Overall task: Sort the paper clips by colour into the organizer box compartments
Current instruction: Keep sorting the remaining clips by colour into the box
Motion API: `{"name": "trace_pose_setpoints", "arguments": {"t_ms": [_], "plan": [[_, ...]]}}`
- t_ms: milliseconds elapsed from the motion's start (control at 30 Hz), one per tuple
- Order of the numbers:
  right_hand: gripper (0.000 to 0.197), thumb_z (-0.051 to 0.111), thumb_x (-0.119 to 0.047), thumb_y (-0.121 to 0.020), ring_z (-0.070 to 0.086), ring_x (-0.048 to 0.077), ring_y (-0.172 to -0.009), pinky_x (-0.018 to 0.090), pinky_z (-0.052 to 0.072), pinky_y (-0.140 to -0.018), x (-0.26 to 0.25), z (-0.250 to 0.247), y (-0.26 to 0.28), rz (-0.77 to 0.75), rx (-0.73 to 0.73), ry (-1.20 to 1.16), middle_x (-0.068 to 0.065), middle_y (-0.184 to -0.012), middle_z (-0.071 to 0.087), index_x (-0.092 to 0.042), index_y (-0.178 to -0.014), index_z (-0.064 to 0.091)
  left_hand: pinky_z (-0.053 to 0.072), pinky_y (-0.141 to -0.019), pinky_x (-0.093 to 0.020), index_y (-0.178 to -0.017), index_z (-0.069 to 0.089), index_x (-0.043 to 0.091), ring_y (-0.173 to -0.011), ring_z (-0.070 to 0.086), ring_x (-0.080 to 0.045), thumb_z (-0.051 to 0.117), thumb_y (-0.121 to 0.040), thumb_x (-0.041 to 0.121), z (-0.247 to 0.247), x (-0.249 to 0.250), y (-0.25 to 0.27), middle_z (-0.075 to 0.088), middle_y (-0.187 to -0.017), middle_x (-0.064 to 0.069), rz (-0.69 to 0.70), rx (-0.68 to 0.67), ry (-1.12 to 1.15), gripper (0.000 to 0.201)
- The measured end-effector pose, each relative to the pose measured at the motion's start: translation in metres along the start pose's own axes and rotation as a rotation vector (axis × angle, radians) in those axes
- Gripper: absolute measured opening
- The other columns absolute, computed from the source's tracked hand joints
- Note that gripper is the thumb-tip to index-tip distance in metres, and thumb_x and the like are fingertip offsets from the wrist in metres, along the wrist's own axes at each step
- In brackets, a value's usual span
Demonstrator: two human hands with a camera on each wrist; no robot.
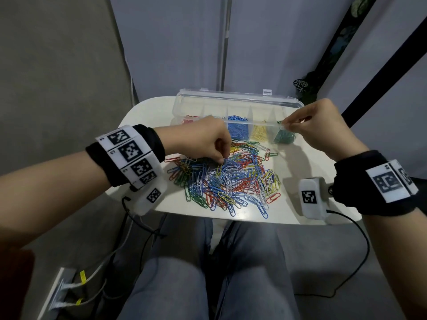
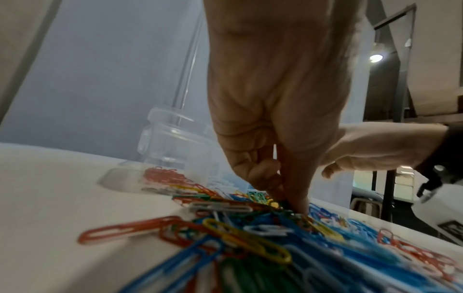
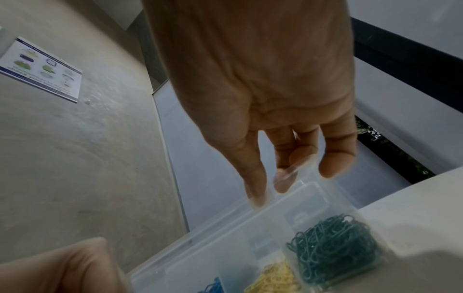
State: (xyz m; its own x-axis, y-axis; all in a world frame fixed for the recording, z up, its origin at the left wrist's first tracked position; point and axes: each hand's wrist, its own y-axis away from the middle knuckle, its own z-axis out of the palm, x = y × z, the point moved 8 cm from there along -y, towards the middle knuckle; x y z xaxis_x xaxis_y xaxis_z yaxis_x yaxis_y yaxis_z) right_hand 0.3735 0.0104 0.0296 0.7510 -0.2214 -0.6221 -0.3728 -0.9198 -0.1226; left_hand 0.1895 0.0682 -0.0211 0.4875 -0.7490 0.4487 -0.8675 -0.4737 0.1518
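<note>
Head view: mixed pile of paper clips (image 1: 227,179) sits mid-table (image 1: 143,112), clear organizer box (image 1: 235,105) at 12 o'clock from it. Compartments, left to right: red (image 1: 188,120), one hidden behind the left hand, blue (image 1: 238,129), yellow (image 1: 260,132), green (image 1: 284,136). Left hand (image 1: 203,139) curled down into the pile's 11 o'clock edge, fingertips pinching at clips. Right hand (image 1: 323,125) at the box's 3 o'clock end, thumb and forefinger pinched on a green clip (image 1: 280,122) right over the green compartment.

Left wrist view: fingertips (image 2: 298,204) pressed into the tangle; can't tell which clip or colour they've got, if any.

Right wrist view: blurred. Thumb and fingers close together above the box wall; clip itself not resolvable here. Green and yellow heaps below.

Doing it well, I'd say: release only once past the divider, low, so it doesn't bounce into yellow. On the left, lift slowly and shake off hangers-on; these clips interlock.
</note>
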Motion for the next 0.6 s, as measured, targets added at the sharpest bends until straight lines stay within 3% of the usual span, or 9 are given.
{"name": "trace_pose_setpoints", "arguments": {"t_ms": [67,133,233,333,500,600], "plan": [[0.009,0.072,-0.007,-0.083,0.044,-0.002,-0.039,0.008,0.028,-0.037,0.001,0.001,0.000,0.000,-0.001,-0.004,-0.005,-0.054,0.049,-0.005,-0.091,0.077,0.046,-0.064,-0.019,-0.084,0.075,0.016,-0.060,0.057,0.002,0.080,-0.077,0.014,-0.005,-0.006,0.001,0.069,-0.073,0.004,-0.028,0.030,0.094,0.009],[0.009,0.072,-0.006,-0.083,0.044,-0.002,-0.039,0.007,0.028,-0.037,0.002,0.002,-0.001,-0.002,-0.002,-0.012,-0.005,-0.054,0.050,-0.004,-0.091,0.077,0.048,-0.064,-0.028,-0.084,0.074,0.015,-0.063,0.057,-0.004,0.077,-0.080,0.010,-0.008,-0.011,0.005,0.071,-0.076,-0.006,-0.052,0.031,0.263,0.007],[0.008,0.073,-0.007,-0.083,0.043,-0.001,-0.038,0.008,0.027,-0.037,0.002,0.002,-0.001,-0.003,-0.005,-0.012,-0.005,-0.054,0.050,-0.005,-0.089,0.077,0.044,-0.054,-0.019,-0.085,0.071,0.013,-0.059,0.053,-0.001,0.072,-0.084,0.007,-0.011,-0.018,0.011,0.066,-0.072,-0.002,-0.113,0.034,0.495,0.006],[0.006,0.073,-0.007,-0.082,0.041,-0.001,-0.038,0.007,0.026,-0.037,0.004,0.002,-0.003,-0.001,-0.004,-0.018,-0.003,-0.056,0.052,-0.007,-0.087,0.077,0.044,-0.053,-0.014,-0.085,0.069,0.013,-0.058,0.053,0.003,0.069,-0.086,0.007,-0.012,-0.022,0.012,0.065,-0.073,0.003,-0.164,0.019,0.607,0.006],[0.005,0.073,-0.008,-0.083,0.040,0.000,-0.038,0.007,0.024,-0.036,0.005,0.003,-0.004,0.003,-0.008,-0.033,-0.001,-0.059,0.055,-0.009,-0.086,0.077,0.042,-0.052,-0.017,-0.081,0.070,0.011,-0.056,0.051,-0.001,0.074,-0.081,0.006,-0.013,-0.023,0.012,0.064,-0.069,0.000,-0.193,0.006,0.579,0.006],[0.006,0.073,-0.008,-0.082,0.040,0.001,-0.037,0.008,0.024,-0.036,0.005,0.003,-0.004,0.001,-0.004,-0.032,-0.002,-0.056,0.052,-0.008,-0.086,0.077,0.047,-0.062,-0.025,-0.081,0.073,0.010,-0.063,0.057,-0.008,0.079,-0.076,0.009,-0.016,-0.016,0.010,0.071,-0.075,-0.010,-0.127,0.051,0.440,0.008]]}}
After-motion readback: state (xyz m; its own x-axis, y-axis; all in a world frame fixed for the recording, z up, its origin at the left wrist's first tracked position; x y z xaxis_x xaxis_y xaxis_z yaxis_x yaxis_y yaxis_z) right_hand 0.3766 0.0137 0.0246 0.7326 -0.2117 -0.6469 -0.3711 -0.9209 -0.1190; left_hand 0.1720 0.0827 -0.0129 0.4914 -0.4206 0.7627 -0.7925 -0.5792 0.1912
